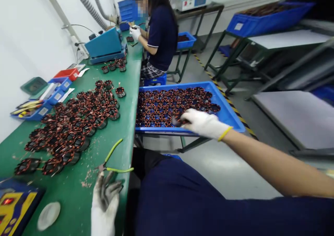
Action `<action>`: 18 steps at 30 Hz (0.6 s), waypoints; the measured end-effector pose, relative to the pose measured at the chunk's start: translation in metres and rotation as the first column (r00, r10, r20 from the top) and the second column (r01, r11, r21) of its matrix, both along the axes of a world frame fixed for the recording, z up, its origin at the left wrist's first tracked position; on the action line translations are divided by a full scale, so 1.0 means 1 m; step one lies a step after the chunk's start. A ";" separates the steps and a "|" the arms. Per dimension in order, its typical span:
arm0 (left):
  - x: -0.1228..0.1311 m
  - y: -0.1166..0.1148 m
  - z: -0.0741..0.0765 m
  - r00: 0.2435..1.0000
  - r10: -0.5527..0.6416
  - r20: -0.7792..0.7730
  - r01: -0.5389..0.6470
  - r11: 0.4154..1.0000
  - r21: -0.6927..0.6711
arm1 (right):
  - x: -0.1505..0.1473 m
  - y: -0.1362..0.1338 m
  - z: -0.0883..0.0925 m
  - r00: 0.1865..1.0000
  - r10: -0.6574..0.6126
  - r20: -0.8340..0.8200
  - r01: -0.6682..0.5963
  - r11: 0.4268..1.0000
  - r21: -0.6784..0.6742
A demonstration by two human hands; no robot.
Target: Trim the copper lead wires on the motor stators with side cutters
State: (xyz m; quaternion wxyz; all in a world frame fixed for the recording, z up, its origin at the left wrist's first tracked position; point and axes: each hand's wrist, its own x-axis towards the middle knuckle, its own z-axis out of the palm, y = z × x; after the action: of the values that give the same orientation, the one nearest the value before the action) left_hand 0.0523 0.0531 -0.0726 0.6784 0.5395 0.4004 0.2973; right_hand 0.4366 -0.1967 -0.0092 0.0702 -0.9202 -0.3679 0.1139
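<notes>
White gloves cover both my hands. My right hand (199,122) is over the blue crate (227,116), its fingers closed on a copper-wound motor stator (177,120), slightly blurred. Rows of similar stators (156,107) fill most of that crate. On the green bench, my left hand (105,197) rests with loosely curled fingers apart and nothing in them; its fingertips are dirty grey. Just beyond those fingertips lie cutting pliers (103,167) with yellow-green handles, spread open. A large group of stators (75,121) stands on the bench to the left.
Copper scraps (88,178) litter the green bench (117,124). A yellow-and-blue device (15,208) and a round whitish lid (48,216) sit near left. Small bins (39,111) line the wall. A co-worker (163,34) sits farther along. Another blue crate (261,24) stands right.
</notes>
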 end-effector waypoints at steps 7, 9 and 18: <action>-0.006 -0.006 -0.006 0.991 0.132 -0.028 -0.130 0.990 0.051 | 0.079 -0.105 -0.045 0.908 -0.419 -0.014 0.409 0.892 -0.190; -0.007 -0.006 -0.006 0.989 0.142 -0.037 -0.141 0.989 0.045 | 0.079 -0.105 -0.062 0.903 -0.423 -0.074 0.401 0.893 -0.203; -0.005 -0.011 0.004 0.982 0.184 -0.038 -0.184 0.983 -0.004 | 0.086 -0.085 -0.074 0.940 -0.340 -0.042 0.329 0.929 -0.169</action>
State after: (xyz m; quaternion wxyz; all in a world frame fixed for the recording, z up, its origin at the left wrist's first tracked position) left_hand 0.0470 0.0424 -0.0681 0.6425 0.5032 0.4621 0.3470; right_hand 0.5223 -0.2814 -0.0836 0.0275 -0.9674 -0.1928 0.1618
